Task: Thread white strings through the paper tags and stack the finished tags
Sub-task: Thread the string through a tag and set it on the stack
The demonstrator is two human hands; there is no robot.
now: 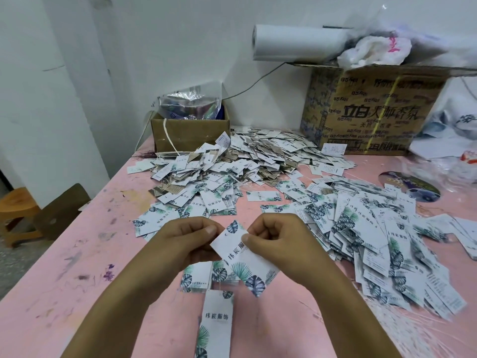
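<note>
A leaf-printed paper tag is held tilted just above the pink desk, pinched at its upper left edge by the curled fingers of the left hand and at its upper right by the thumb and curled fingers of the right hand. Whether a string is also held cannot be told. Another tag lies flat on the desk below the hands. A loose heap of tags is spread to the right, and a further heap lies in front of a small cardboard box and a large printed carton.
</note>
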